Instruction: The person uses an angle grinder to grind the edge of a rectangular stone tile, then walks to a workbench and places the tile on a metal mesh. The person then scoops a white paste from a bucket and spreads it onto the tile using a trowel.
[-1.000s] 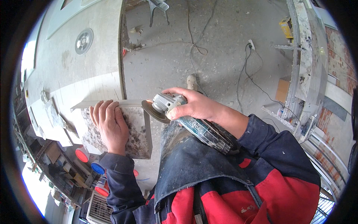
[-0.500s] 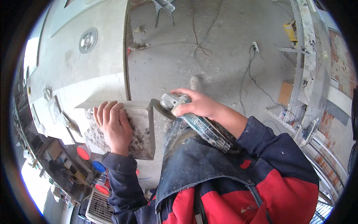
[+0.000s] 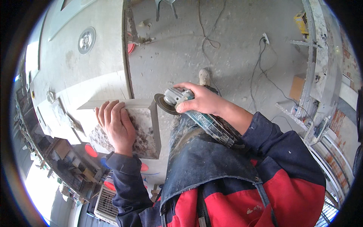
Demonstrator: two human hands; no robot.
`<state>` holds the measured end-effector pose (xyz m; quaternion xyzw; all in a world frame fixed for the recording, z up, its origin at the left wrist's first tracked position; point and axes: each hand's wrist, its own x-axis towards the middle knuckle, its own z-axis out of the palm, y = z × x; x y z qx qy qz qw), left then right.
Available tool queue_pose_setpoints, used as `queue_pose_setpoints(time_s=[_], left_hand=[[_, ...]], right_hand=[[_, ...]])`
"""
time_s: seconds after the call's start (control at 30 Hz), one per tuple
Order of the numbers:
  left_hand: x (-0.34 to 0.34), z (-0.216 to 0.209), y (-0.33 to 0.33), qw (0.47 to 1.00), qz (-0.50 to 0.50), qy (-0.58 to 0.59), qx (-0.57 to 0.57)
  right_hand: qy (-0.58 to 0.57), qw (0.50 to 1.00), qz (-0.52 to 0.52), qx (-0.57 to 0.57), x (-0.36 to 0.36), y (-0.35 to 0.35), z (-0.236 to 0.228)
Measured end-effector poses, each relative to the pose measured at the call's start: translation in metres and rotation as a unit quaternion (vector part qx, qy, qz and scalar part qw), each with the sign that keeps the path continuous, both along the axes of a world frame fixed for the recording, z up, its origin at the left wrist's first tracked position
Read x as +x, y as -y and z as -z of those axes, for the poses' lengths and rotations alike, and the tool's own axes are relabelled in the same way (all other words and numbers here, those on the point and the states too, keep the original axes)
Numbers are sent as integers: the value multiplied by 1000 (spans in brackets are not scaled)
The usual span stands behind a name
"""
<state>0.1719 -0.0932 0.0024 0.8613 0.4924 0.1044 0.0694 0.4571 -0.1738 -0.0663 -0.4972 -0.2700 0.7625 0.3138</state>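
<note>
My left hand (image 3: 116, 126) lies on a box-shaped stone piece (image 3: 148, 138) with a mottled black-and-white face. Its fingers are bent over the upper edge, close to the light rim, and hold the piece at the table's near end. In my right hand (image 3: 200, 100) is an angle grinder (image 3: 208, 125) with a green, dusty body, gripped around the front of the body behind its metal head. The grinder's round disc (image 3: 165, 104) faces up beside the right corner of the stone piece; whether it touches cannot be made out. My fingers' undersides are hidden.
A pale worktable (image 3: 102, 72) fills the left, with a round metal disc (image 3: 86, 40) on it. Cables (image 3: 261, 72) run over the grey floor. A cardboard box (image 3: 297, 87) and metal rack stand right. Lower left are cluttered shelves (image 3: 64, 166) and a plastic crate (image 3: 107, 204).
The grinder has tilted, so its disc shows more of its face and sits slightly higher beside the stone's corner. My left hand keeps its place on the stone. The view has shifted slightly.
</note>
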Motion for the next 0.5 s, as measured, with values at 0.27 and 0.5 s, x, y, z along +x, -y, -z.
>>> queue_pose_setpoints(time_s=[0.27, 0.5], left_hand=[[1, 0, 0, 1000, 4, -5, 8], [0, 2, 0, 1000, 3, -5, 5]], right_hand=[[10, 1000, -13, 27, 2, 0, -2], [11, 999, -21, 31, 5, 1, -7]])
